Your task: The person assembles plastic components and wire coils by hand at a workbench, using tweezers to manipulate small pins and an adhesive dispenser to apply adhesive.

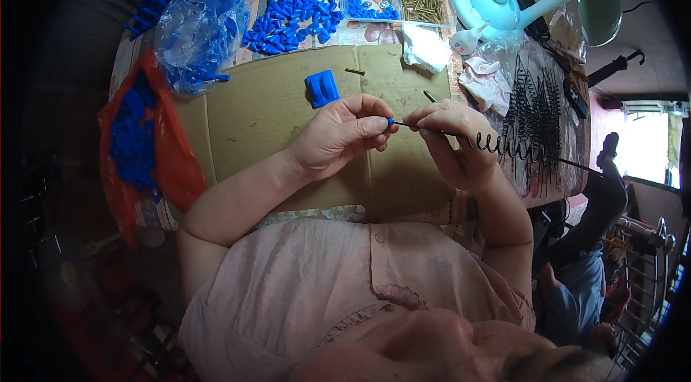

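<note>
A pale pink, short-sleeved blouse — crinkled fabric, small buttons down the front — both forearms bare.

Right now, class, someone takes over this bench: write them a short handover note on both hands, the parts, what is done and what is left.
Left hand: pinches a small blue cap at the wire's tip.
Right hand: grips the black coiled wire near that end.
Parts: loose blue caps on the table's far side, more coiled wires to the right, a blue block on the cardboard.
Done: cap at the tip.
Left: whether it is fully seated cannot be told.

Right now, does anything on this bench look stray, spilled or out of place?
Two brass pins lie loose on the cardboard sheet, away from the clear tray holding the rest. Otherwise nothing looks spilled or damaged.
</note>
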`<action>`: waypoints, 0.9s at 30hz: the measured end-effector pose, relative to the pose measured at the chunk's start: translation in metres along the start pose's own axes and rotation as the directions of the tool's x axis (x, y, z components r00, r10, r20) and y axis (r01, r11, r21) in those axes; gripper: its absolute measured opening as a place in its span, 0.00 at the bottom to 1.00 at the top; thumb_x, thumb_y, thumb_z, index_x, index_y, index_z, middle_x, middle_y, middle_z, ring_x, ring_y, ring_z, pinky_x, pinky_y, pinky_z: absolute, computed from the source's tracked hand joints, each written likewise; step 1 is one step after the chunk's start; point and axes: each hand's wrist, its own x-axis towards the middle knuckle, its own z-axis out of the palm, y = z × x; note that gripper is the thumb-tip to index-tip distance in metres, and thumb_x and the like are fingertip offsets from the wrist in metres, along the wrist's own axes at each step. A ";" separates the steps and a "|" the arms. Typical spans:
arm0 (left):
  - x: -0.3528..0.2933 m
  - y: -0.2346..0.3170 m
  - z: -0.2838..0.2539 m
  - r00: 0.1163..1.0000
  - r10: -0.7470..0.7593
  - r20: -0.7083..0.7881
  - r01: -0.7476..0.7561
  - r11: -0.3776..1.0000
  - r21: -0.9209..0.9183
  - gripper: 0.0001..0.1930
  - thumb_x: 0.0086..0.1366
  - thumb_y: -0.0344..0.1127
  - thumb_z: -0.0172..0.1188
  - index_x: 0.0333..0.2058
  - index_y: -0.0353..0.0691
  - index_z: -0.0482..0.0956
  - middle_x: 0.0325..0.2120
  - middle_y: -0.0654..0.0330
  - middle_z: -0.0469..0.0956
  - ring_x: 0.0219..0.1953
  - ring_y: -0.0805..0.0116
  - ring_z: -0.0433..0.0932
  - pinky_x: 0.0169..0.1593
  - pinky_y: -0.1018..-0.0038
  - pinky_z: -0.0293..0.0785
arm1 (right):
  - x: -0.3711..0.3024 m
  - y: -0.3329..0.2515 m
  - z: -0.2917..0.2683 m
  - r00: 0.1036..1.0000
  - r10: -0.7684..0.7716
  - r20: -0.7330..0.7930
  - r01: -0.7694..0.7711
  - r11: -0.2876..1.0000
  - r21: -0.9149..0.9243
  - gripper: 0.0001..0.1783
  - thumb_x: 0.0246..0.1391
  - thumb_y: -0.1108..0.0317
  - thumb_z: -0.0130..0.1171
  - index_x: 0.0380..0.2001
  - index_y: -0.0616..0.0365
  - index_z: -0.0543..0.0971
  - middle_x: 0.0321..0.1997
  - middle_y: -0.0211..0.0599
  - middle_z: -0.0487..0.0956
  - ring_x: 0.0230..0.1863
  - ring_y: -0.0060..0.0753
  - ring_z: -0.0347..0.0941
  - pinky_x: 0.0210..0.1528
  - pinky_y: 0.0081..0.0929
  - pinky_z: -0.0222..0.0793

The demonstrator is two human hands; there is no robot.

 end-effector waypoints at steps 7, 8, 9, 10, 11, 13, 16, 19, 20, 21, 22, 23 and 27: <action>0.000 0.000 -0.001 1.000 -0.004 -0.006 0.004 0.999 -0.035 0.07 0.65 0.31 0.56 0.41 0.38 0.74 0.35 0.63 0.77 0.33 0.78 0.74 0.41 0.80 0.72 | -0.004 0.001 -0.005 0.992 0.002 -0.128 0.012 0.994 0.111 0.13 0.45 0.85 0.57 0.35 0.63 0.72 0.31 0.43 0.78 0.29 0.41 0.78 0.29 0.30 0.71; 0.000 0.000 -0.002 1.000 -0.004 -0.004 0.004 0.999 -0.034 0.07 0.65 0.31 0.56 0.41 0.38 0.74 0.35 0.63 0.77 0.33 0.78 0.74 0.41 0.80 0.72 | -0.005 0.003 -0.005 0.991 -0.002 -0.134 0.017 0.994 0.111 0.13 0.45 0.86 0.56 0.36 0.64 0.72 0.31 0.44 0.78 0.30 0.42 0.78 0.30 0.30 0.72; 0.000 -0.001 -0.003 1.000 -0.005 -0.006 0.005 0.999 -0.045 0.07 0.65 0.31 0.55 0.41 0.38 0.74 0.35 0.62 0.77 0.33 0.78 0.74 0.41 0.79 0.72 | -0.005 0.003 -0.005 0.990 -0.006 -0.140 0.021 0.994 0.110 0.13 0.45 0.86 0.56 0.36 0.65 0.72 0.30 0.45 0.78 0.30 0.42 0.78 0.30 0.30 0.72; 0.000 -0.001 -0.003 1.000 -0.006 -0.007 0.006 0.998 -0.057 0.08 0.65 0.31 0.55 0.41 0.39 0.74 0.35 0.62 0.77 0.32 0.78 0.74 0.41 0.79 0.72 | -0.005 0.003 -0.005 0.990 -0.006 -0.142 0.021 0.994 0.109 0.13 0.45 0.86 0.56 0.36 0.65 0.72 0.30 0.45 0.78 0.30 0.42 0.78 0.30 0.30 0.72; 0.000 -0.002 -0.004 1.000 -0.006 -0.007 0.006 0.998 -0.055 0.08 0.65 0.31 0.55 0.41 0.39 0.74 0.35 0.62 0.77 0.32 0.78 0.74 0.41 0.79 0.72 | -0.003 0.002 -0.005 0.992 0.004 -0.125 0.011 0.993 0.120 0.13 0.45 0.87 0.56 0.36 0.65 0.71 0.30 0.45 0.78 0.30 0.42 0.78 0.31 0.31 0.73; 0.000 -0.002 -0.005 1.000 -0.008 -0.009 0.007 0.998 -0.062 0.08 0.65 0.31 0.55 0.42 0.39 0.73 0.35 0.62 0.76 0.32 0.79 0.74 0.41 0.78 0.73 | -0.002 0.002 -0.004 0.994 0.014 -0.110 0.001 0.991 0.133 0.13 0.45 0.87 0.55 0.36 0.65 0.71 0.31 0.45 0.78 0.30 0.42 0.78 0.31 0.31 0.73; -0.001 -0.001 -0.004 1.000 -0.010 -0.007 0.010 0.998 -0.059 0.08 0.65 0.31 0.55 0.42 0.39 0.73 0.35 0.62 0.77 0.32 0.79 0.74 0.41 0.78 0.73 | 0.000 0.001 -0.004 0.996 0.015 -0.085 -0.004 0.992 0.128 0.13 0.45 0.86 0.56 0.37 0.64 0.72 0.31 0.45 0.78 0.31 0.42 0.78 0.32 0.31 0.72; 0.000 0.001 -0.001 1.000 -0.016 -0.021 0.015 0.997 -0.077 0.07 0.65 0.29 0.54 0.41 0.38 0.73 0.34 0.60 0.77 0.32 0.76 0.73 0.41 0.75 0.70 | -0.002 0.003 -0.003 0.998 0.019 -0.067 -0.011 0.993 0.117 0.13 0.46 0.85 0.56 0.36 0.63 0.72 0.32 0.45 0.79 0.32 0.42 0.78 0.33 0.31 0.72; 0.000 0.001 -0.001 1.000 -0.017 -0.021 0.015 0.997 -0.077 0.07 0.65 0.29 0.54 0.41 0.38 0.73 0.34 0.60 0.77 0.32 0.76 0.73 0.41 0.75 0.70 | -0.001 0.002 -0.004 0.998 0.010 -0.057 -0.004 0.995 0.099 0.13 0.45 0.85 0.57 0.36 0.63 0.72 0.32 0.44 0.78 0.32 0.43 0.78 0.33 0.31 0.72; 0.000 0.000 -0.002 1.000 -0.018 -0.017 0.017 0.998 -0.063 0.07 0.65 0.30 0.55 0.42 0.38 0.73 0.34 0.61 0.77 0.32 0.77 0.73 0.41 0.77 0.71 | 0.000 0.001 -0.004 0.999 0.001 -0.047 0.003 0.997 0.081 0.12 0.45 0.85 0.57 0.35 0.63 0.73 0.32 0.44 0.78 0.32 0.44 0.77 0.33 0.32 0.72; 0.000 0.000 -0.002 1.000 -0.019 -0.014 0.018 0.999 -0.048 0.08 0.65 0.32 0.56 0.42 0.39 0.73 0.34 0.62 0.77 0.33 0.78 0.74 0.41 0.78 0.73 | 0.000 0.001 -0.004 0.999 0.001 -0.047 0.003 0.997 0.080 0.12 0.45 0.85 0.57 0.35 0.63 0.73 0.32 0.44 0.78 0.32 0.44 0.77 0.33 0.32 0.72; 0.000 -0.001 -0.003 1.000 -0.019 -0.014 0.018 0.999 -0.048 0.08 0.65 0.32 0.56 0.42 0.39 0.73 0.34 0.62 0.77 0.33 0.78 0.74 0.41 0.78 0.73 | -0.001 0.001 -0.004 0.999 0.015 -0.043 -0.011 0.996 0.087 0.12 0.45 0.85 0.57 0.35 0.63 0.73 0.32 0.44 0.78 0.32 0.44 0.77 0.33 0.32 0.72; -0.001 -0.001 -0.002 0.999 -0.027 -0.029 0.025 0.998 -0.054 0.08 0.65 0.30 0.55 0.42 0.38 0.73 0.34 0.61 0.77 0.33 0.77 0.73 0.41 0.77 0.72 | -0.001 -0.001 -0.003 0.998 0.042 -0.040 -0.038 0.995 0.096 0.12 0.45 0.85 0.57 0.35 0.63 0.73 0.32 0.44 0.78 0.32 0.44 0.77 0.32 0.32 0.71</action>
